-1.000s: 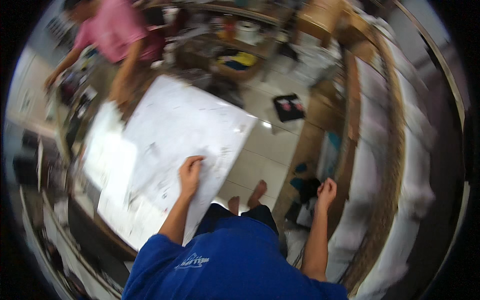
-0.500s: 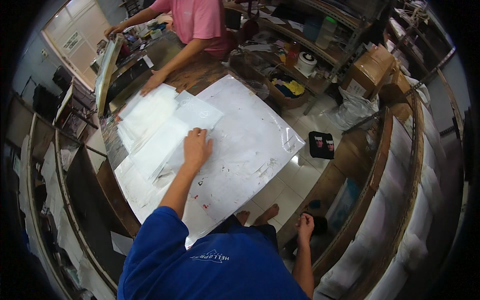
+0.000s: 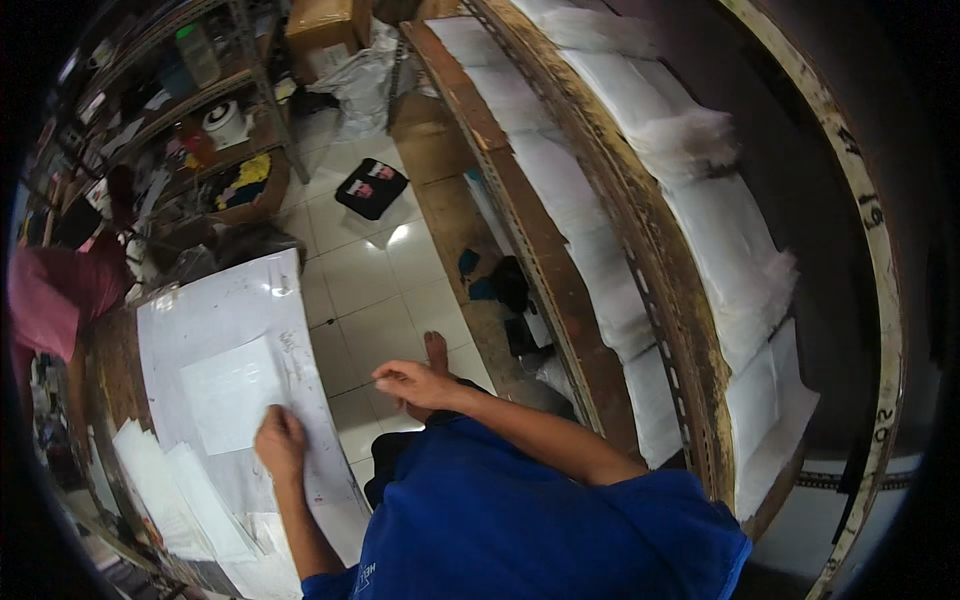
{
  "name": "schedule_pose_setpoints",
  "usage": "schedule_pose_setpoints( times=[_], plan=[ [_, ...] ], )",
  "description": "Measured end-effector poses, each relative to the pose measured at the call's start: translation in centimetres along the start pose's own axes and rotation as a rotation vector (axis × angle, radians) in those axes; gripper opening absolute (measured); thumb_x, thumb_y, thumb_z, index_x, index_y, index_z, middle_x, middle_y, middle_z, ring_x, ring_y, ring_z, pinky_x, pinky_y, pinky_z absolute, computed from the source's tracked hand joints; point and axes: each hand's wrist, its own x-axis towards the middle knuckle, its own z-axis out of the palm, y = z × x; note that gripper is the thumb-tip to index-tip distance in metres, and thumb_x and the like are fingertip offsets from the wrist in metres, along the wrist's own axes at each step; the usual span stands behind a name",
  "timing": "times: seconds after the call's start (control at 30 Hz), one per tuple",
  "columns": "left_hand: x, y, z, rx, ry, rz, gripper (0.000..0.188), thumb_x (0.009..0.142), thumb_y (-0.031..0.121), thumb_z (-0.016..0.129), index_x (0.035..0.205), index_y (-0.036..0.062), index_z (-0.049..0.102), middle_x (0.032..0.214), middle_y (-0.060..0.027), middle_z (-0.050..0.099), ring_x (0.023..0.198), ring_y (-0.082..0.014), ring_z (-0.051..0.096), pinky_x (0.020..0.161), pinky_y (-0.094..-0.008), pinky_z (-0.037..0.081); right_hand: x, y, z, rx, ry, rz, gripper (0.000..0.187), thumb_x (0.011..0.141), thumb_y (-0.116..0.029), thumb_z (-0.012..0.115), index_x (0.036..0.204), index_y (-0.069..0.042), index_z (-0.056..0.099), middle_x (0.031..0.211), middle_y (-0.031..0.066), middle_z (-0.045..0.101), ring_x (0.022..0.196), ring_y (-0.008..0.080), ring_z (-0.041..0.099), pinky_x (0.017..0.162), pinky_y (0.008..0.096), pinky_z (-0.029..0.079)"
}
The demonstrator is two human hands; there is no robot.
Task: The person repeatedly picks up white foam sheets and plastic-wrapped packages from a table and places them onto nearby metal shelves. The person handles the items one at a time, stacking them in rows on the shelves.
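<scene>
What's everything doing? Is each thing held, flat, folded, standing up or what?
Left hand: closed on the white sheet
Right hand: loosely bent, nothing seen in its grip
White sheet: held by one corner
Sheet pile: fanned out
Black cloth: on the floor, apparently folded
Green-lidded bottle: upright, lid on

Left hand (image 3: 281, 442) low on the left, well apart from right hand (image 3: 418, 384). Left forearm (image 3: 308, 525) up from the lower edge, slight lean left, wrist about straight. Fingers bent in near the thumb, back of hand mostly toward camera; exact closure too soft to read. Right forearm (image 3: 535, 428) slanting up and leftward across front of torso (image 3: 540, 515), elbow bent. Right fingers (image 3: 392, 371) loosely parted, pointing left, lower ones curled under.
</scene>
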Motion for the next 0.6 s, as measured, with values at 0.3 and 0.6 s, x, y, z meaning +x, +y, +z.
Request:
schedule_pose_setpoints(
  times=[0.3, 0.6],
  plan=[
    [-1.7, 14.8, 5.1, -0.284, -0.301, 0.413, 0.015, 0.080, 0.016, 0.067, 0.080, 0.0071, 0.056, 0.068, -0.0112, 0.060, 0.060, -0.0325, 0.060, 0.058, -0.0444, 0.047, -3.3, -1.9, -0.9, -0.364, 0.306, -0.020, 0.022, 0.095, -0.016, 0.057, 0.106, 0.002, 0.060, 0.080, 0.0095, 0.062, 0.072, 0.0128, 0.060, 0.066, 0.0289, 0.049],
    [-1.1, 11.9, 1.3, -0.387, -0.248, 0.329, 0.015, 0.081, 0.006, 0.068, 0.094, 0.0005, 0.062, 0.077, -0.0132, 0.060, 0.066, -0.0290, 0.057, 0.059, -0.0396, 0.044, -13.8, -2.8, -13.8, -0.364, 0.716, -0.027, 0.018, 0.088, -0.006, 0.066, 0.106, -0.002, 0.065, 0.095, -0.0005, 0.065, 0.082, 0.0066, 0.059, 0.074, 0.0232, 0.050]
  ],
)
